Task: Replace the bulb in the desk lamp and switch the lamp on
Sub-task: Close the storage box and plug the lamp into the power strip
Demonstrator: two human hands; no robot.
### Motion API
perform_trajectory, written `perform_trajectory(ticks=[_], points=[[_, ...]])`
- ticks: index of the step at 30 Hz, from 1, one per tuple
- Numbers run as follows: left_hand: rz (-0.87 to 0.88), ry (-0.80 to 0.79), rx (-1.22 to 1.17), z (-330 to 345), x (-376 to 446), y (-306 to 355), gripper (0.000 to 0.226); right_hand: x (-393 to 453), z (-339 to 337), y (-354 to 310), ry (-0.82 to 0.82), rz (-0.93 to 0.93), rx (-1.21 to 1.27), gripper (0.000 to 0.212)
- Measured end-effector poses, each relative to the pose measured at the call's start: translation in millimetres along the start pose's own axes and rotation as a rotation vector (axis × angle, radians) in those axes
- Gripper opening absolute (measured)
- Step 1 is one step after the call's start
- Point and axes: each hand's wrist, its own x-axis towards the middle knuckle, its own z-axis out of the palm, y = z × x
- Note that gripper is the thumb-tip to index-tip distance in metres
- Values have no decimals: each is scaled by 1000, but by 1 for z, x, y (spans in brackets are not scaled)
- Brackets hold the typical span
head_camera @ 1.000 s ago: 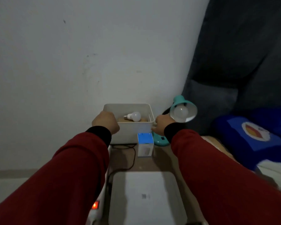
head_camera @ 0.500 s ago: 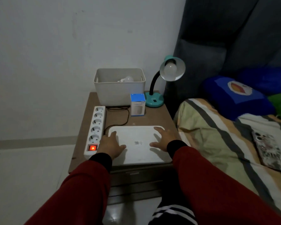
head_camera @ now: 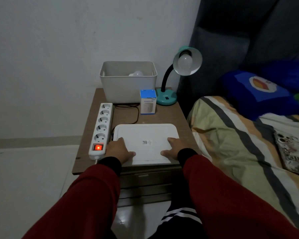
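Note:
A teal desk lamp (head_camera: pixel 167 97) with a black gooseneck stands at the back right of the brown nightstand (head_camera: pixel 164 116). A white bulb (head_camera: pixel 184 61) sits unlit in its shade. Another white bulb (head_camera: pixel 136 73) lies inside the white bin (head_camera: pixel 128 87) at the back. A small blue-and-white box (head_camera: pixel 148 101) stands in front of the bin. My left hand (head_camera: pixel 118 150) and my right hand (head_camera: pixel 172 149) rest flat, fingers apart, on a white flat lid (head_camera: pixel 145 133) at the front of the nightstand. Neither hand holds anything.
A white power strip (head_camera: pixel 102 125) with a glowing red switch (head_camera: pixel 98 147) lies along the nightstand's left edge, with a black cable (head_camera: pixel 136 112) running behind it. A bed with a striped blanket (head_camera: pixel 231 135), a blue pillow (head_camera: pixel 255 94) and a phone (head_camera: pixel 292 152) lies to the right. A wall is behind.
A second ago both hands were at the bin and the lamp base. They have drawn back and now rest on the white lid. The view has pulled away and lowered.

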Motion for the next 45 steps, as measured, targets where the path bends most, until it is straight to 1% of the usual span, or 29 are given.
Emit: perform_trajectory(ticks=[3, 8, 12, 16, 18, 21, 25, 28, 33, 38, 43, 45], points=[[28, 43, 24, -11, 1, 1, 63, -3, -13, -5, 37, -19, 34, 82], [82, 164, -16, -48, 11, 8, 59, -7, -55, -22, 170, -49, 20, 73], [118, 282, -77, -87, 28, 8, 64, 0, -94, -46, 266, -84, 40, 71], [162, 413, -126, -126, 52, 3, 65, 20, -131, -72, 358, -125, 80, 66], [172, 445, -142, -143, 67, 0, 69, 36, -147, -85, 384, -146, 107, 65], [203, 494, -179, -164, 93, -1, 67, 63, -168, -101, 398, -150, 106, 68], [233, 491, -173, -183, 132, -4, 65, 104, -185, -117, 390, -141, 129, 71], [235, 461, -185, -191, 161, -5, 64, 131, -191, -126, 370, -120, 149, 73], [167, 394, -204, -195, 199, -4, 68, 166, -192, -138, 360, -107, 181, 75], [127, 354, -232, -189, 222, -5, 66, 191, -194, -143, 367, -114, 186, 75], [136, 358, -247, -190, 234, -1, 59, 204, -192, -142, 374, -114, 204, 73], [137, 353, -239, -190, 238, -1, 60, 208, -192, -142, 385, -112, 210, 71]])
